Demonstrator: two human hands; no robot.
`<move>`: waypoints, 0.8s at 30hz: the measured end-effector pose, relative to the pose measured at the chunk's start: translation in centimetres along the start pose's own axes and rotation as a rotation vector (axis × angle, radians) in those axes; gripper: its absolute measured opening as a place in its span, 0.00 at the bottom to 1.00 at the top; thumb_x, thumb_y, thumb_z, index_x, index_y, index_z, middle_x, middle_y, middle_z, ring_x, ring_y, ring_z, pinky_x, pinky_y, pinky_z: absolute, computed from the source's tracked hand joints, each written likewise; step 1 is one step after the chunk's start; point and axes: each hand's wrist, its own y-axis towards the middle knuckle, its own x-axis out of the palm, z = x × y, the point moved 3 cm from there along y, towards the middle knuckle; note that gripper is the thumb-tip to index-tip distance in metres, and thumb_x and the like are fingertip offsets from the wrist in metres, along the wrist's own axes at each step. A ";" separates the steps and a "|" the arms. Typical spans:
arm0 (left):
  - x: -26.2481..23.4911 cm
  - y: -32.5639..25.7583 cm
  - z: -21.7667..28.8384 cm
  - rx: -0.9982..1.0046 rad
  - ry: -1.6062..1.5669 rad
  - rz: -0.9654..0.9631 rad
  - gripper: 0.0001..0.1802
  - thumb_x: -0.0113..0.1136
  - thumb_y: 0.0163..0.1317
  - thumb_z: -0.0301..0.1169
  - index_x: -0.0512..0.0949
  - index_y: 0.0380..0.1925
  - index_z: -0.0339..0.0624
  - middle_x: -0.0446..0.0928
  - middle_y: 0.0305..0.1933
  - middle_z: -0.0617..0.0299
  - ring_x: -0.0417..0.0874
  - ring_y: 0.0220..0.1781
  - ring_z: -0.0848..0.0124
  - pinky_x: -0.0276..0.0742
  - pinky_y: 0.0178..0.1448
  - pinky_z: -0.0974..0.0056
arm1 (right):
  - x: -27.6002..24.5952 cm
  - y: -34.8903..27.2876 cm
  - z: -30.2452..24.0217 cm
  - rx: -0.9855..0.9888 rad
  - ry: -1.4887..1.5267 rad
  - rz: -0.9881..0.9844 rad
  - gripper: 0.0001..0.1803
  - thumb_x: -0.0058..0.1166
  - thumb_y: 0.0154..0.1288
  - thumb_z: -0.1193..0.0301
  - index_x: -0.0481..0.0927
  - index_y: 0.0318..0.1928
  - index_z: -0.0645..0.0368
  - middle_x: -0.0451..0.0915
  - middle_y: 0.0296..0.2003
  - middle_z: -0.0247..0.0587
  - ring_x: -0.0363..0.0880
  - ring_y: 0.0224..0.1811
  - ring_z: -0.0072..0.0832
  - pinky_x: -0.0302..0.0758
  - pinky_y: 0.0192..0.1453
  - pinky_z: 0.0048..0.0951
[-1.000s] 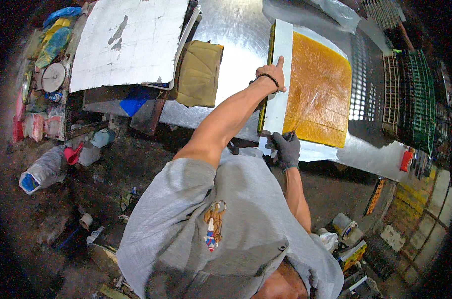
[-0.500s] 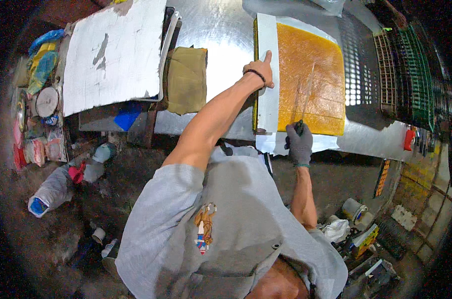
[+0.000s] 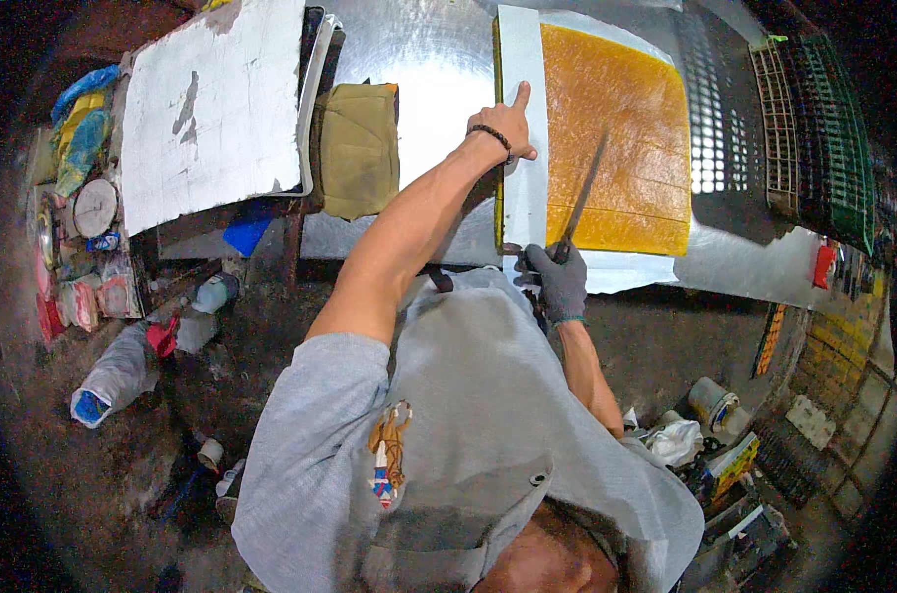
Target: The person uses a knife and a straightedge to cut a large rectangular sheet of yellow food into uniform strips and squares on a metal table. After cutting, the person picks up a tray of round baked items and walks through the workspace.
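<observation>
Orange slab (image 3: pixel 616 138) lies flat on a white board (image 3: pixel 524 148) on the steel table (image 3: pixel 419 59), far side from me, w/ the long blade of a knife (image 3: pixel 579 203) laid across its near-left part, tip pointing up into the slab. I see one faint cut line running across the slab near its front edge, so I judge one strip is marked or cut off; the rest of the slab looks whole, so most of the cutting is left. Can't tell how deep the blade sits.

Right hand (image 3: pixel 559 282), in a dark glove, is closed round the knife handle at the board's near edge. Left hand (image 3: pixel 506 127), bare w/ a bead bracelet, presses on the board's white margin just left of the slab, index finger stretched out, other fingers curled.

Left of that: folded olive cloth (image 3: pixel 355 148), then a scuffed white panel (image 3: pixel 211 109). Green wire rack (image 3: pixel 814 128) at far right.
</observation>
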 end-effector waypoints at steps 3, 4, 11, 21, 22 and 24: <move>0.1 0.2 -0.1 0.009 0.010 0.010 0.69 0.75 0.49 0.55 0.34 0.78 0.50 0.81 0.50 0.37 0.84 0.53 0.42 0.80 0.59 0.46 | 0.1 0.4 1.0 0.011 0.021 0.061 0.14 0.66 0.61 0.70 0.72 0.32 0.61 0.83 0.25 0.44 0.81 0.21 0.28 0.78 0.23 0.30; 0.1 0.2 -0.1 0.009 0.014 0.014 0.69 0.75 0.49 0.55 0.34 0.78 0.50 0.81 0.50 0.36 0.84 0.53 0.42 0.80 0.59 0.47 | 0.2 0.4 1.1 0.010 0.033 0.074 0.13 0.66 0.61 0.70 0.73 0.32 0.61 0.83 0.25 0.44 0.81 0.21 0.28 0.77 0.22 0.30; -0.4 -0.1 0.2 0.002 0.004 -0.004 0.69 0.75 0.50 0.55 0.34 0.78 0.50 0.81 0.52 0.37 0.84 0.53 0.43 0.80 0.59 0.47 | 0.3 0.4 1.6 -0.048 0.031 0.089 0.12 0.64 0.63 0.71 0.76 0.26 0.60 0.83 0.22 0.44 0.81 0.20 0.30 0.75 0.24 0.29; -0.5 -0.1 0.1 -0.015 -0.014 -0.032 0.69 0.76 0.49 0.54 0.35 0.78 0.51 0.79 0.56 0.39 0.82 0.57 0.45 0.79 0.60 0.45 | 0.3 0.5 1.9 -0.084 0.009 0.061 0.10 0.64 0.63 0.75 0.74 0.29 0.62 0.83 0.23 0.48 0.83 0.21 0.33 0.80 0.27 0.33; -0.5 -0.1 0.2 -0.029 -0.022 -0.037 0.69 0.77 0.49 0.53 0.36 0.79 0.52 0.78 0.58 0.41 0.81 0.59 0.46 0.78 0.61 0.43 | 0.4 0.6 1.9 -0.086 0.012 0.063 0.10 0.64 0.63 0.75 0.74 0.29 0.62 0.83 0.24 0.48 0.83 0.21 0.34 0.80 0.27 0.33; -0.5 -0.2 0.2 -0.033 -0.027 -0.035 0.69 0.77 0.49 0.53 0.36 0.79 0.52 0.78 0.59 0.41 0.81 0.59 0.46 0.78 0.61 0.43 | 0.3 0.7 1.7 -0.051 -0.012 0.064 0.11 0.64 0.62 0.75 0.74 0.29 0.62 0.83 0.24 0.49 0.84 0.22 0.34 0.81 0.27 0.33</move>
